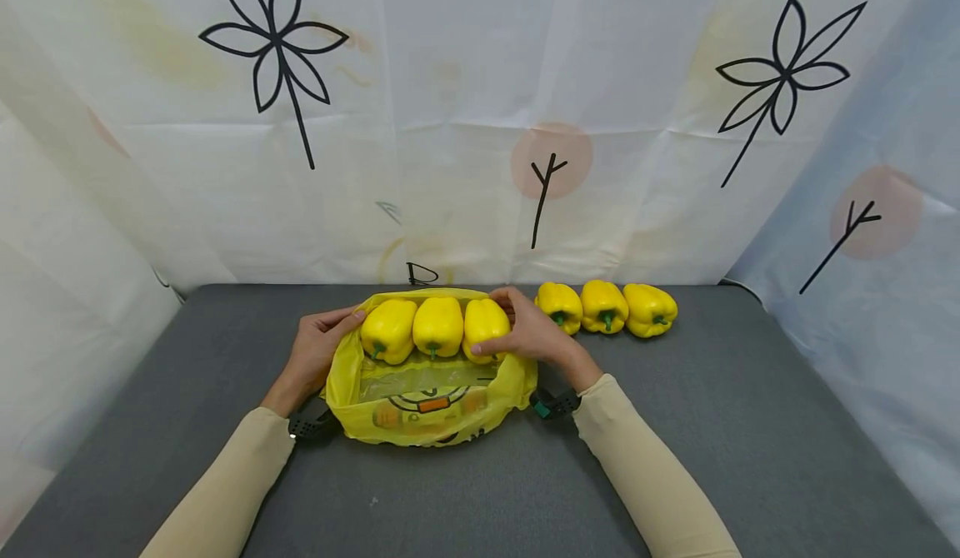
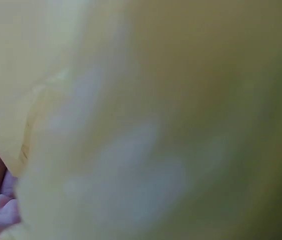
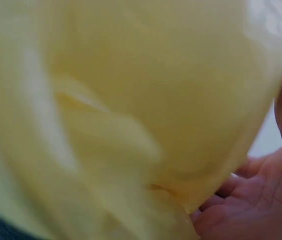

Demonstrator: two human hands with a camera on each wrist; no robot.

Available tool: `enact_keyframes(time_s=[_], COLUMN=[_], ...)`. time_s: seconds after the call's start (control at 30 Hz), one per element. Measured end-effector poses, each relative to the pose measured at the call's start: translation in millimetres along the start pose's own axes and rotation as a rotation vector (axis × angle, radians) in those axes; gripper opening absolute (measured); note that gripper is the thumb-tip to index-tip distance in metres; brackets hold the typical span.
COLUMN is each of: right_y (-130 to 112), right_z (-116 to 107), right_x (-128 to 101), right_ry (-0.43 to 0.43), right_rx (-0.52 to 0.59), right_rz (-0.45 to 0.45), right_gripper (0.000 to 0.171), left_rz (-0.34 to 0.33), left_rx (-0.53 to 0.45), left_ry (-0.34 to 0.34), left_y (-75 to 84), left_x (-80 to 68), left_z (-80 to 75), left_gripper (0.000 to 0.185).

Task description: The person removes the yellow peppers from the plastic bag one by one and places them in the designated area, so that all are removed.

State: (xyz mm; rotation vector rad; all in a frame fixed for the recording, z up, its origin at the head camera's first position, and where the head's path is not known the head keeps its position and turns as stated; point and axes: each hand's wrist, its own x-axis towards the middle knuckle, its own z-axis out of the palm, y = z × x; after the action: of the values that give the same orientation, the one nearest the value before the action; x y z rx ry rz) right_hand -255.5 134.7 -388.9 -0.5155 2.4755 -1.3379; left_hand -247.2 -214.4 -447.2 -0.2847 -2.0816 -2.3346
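Both forearms reach in from the near side in pale sleeves, angled toward each other, with a hand at either end of a yellow plastic bag [image 1: 427, 425]. The left hand [image 1: 318, 348] grips the bag's left rim, fingers closed on the plastic, thumb uppermost beside the leftmost pepper. The right hand [image 1: 536, 331] is bent round the rightmost pepper [image 1: 483, 327] — thumb across its front, fingers at its far side, opened only to about the pepper's width. That pepper sits with two others, the middle pepper [image 1: 437, 325] and the left pepper [image 1: 390, 330], in a row inside the bag's open mouth, on the gray tabletop [image 1: 420, 508].

Three more peppers [image 1: 603, 305] line up just beyond the right hand, which partly covers the nearest. Black wrist straps [image 1: 555, 405] hang close to the bag; a printed curtain [image 1: 450, 67] stands behind. From both wrists, yellow plastic blocks most of the view.
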Motion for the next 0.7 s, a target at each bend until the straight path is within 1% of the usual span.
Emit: enact_keyframes(time_s=[0.13, 0.23, 0.5, 0.7], right_y=[0.8, 1.4, 0.7, -0.3], right_z=[-2.7, -3.7, -3.6, -4.3], right_x=[-0.1, -0.2, -3.1, -4.6], right_ry=[-0.05, -0.07, -0.093, -0.079], right_rx=[-0.01, -0.035, -0.016, -0.018], right_rz=[-0.001, -0.009, -0.027, -0.031], right_gripper=[0.1, 0.099, 0.096, 0.099], left_rz=[0.004, 0.005, -0.003, -0.009], left_rx=[-0.01, -0.013, -0.003, 0.002], left_ry=[0.001, -0.001, 0.002, 0.003], left_y=[-0.8, -0.8, -0.1, -0.3], left_x=[0.7, 1.2, 0.6, -0.1], left_z=[-0.1, -0.1, 0.6, 0.4], left_gripper=[0.051, 0.051, 0.053, 0.053])
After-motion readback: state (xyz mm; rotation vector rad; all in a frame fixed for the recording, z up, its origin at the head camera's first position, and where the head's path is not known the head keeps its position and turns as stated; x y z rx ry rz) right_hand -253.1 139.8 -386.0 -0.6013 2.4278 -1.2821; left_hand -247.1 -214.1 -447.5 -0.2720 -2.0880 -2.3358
